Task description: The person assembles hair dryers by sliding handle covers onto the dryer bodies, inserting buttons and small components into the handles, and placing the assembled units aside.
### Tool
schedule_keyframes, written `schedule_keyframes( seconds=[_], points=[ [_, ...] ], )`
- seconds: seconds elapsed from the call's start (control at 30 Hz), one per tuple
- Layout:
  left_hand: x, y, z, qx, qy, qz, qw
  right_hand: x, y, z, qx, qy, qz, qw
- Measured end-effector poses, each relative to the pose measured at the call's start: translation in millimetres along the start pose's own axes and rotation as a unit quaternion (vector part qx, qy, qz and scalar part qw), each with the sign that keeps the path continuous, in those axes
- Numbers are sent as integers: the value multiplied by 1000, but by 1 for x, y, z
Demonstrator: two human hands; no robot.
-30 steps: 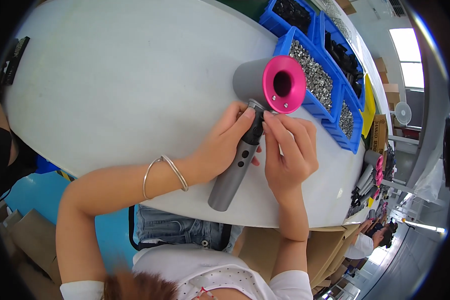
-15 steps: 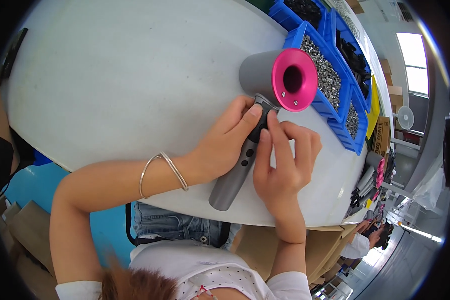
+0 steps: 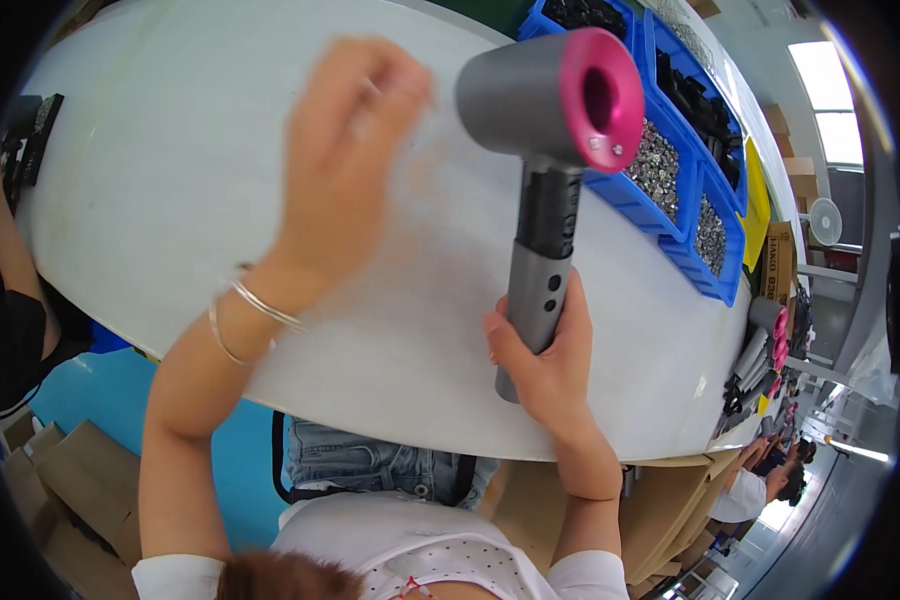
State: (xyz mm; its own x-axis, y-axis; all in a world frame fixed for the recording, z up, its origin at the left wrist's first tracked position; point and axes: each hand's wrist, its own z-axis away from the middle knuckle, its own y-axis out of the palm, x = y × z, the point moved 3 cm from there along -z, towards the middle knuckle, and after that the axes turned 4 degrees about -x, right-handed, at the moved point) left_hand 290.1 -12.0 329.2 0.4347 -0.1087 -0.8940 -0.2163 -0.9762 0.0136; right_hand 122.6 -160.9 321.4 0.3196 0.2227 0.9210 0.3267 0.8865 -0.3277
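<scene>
My right hand (image 3: 548,362) grips the lower handle of a grey hair dryer (image 3: 550,150) with a pink ring on its barrel end, holding it upright above the white table (image 3: 160,170). The barrel points to the right, over the blue bins. My left hand (image 3: 342,150) is raised and blurred above the table, left of the dryer, apart from it and holding nothing; its fingers look loosely bent. Two thin bangles circle the left wrist.
Blue bins (image 3: 670,170) with several small metal and dark parts line the table's far right edge. More grey and pink dryers (image 3: 760,350) lie at the right end. A dark device (image 3: 30,135) sits at the left rim. Cardboard boxes stand below.
The dryer lay on the table under both hands; now my right hand has lifted it upright toward the camera. My left hand has let go and swung up to the left.
</scene>
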Motion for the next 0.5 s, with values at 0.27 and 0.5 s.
schedule_keyframes(
  seconds=[0.27,0.5],
  points=[
    [-18,-7,-19,344,-57,138,927,15,8,15,158,-11,120,980],
    [-29,5,-2,353,-41,197,914,22,12,23,306,19,-14,952]
  ],
)
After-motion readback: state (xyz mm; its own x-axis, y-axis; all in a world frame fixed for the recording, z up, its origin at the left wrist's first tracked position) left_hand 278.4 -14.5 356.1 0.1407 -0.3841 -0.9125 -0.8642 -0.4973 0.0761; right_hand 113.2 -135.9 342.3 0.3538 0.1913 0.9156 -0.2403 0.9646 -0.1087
